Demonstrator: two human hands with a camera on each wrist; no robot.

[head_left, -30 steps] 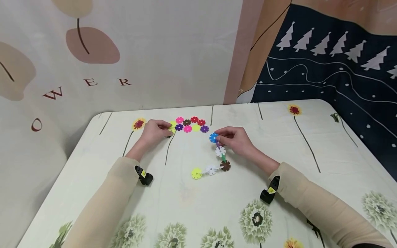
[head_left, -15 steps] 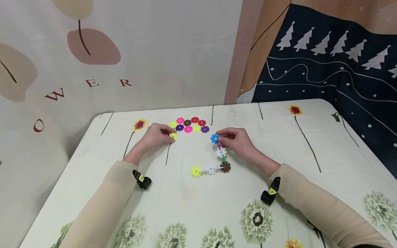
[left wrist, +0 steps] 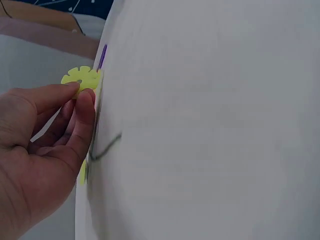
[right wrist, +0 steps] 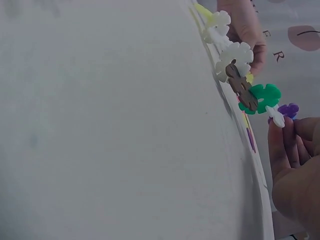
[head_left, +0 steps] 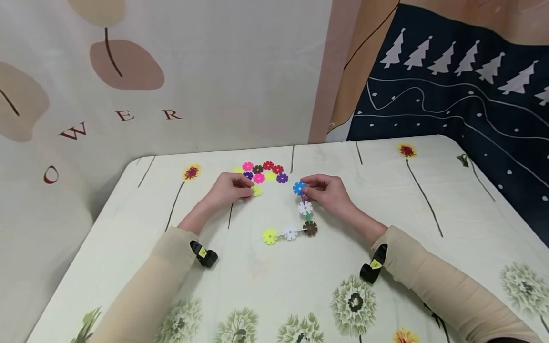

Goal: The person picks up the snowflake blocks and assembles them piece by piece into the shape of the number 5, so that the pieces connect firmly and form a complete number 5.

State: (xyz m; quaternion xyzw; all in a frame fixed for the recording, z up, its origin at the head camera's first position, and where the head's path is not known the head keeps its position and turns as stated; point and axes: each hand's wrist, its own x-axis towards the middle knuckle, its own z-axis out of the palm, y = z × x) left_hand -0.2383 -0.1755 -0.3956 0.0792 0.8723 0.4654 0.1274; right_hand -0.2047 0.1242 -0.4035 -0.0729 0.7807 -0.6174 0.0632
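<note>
Between thumb and fingertips, my left hand (head_left: 229,190) pinches a notched yellow disc (left wrist: 82,80), a flower-shaped interlocking piece. My right hand (head_left: 330,194) holds the blue disc (head_left: 299,188) at one end of a linked chain. From there the chain bends down through a purple disc (right wrist: 288,110), a white disc (head_left: 305,207), a green disc (right wrist: 266,97) and a brown disc (head_left: 310,228). It then runs left through white pieces (head_left: 290,232) to a yellow end disc (head_left: 269,237). A gap separates the left hand's yellow disc from the blue one.
Behind the hands lies a cluster of loose discs, among them pink (head_left: 259,177), red (head_left: 278,169), dark brown (head_left: 257,169) and purple ones (head_left: 282,177). A flower-print cloth (head_left: 257,286) covers the table, whose far edge meets a hanging curtain (head_left: 236,71).
My left hand has drawn a yellow disc out of the cluster's left side and carried it right, nearer the blue disc. The right hand and the chain have hardly moved.
</note>
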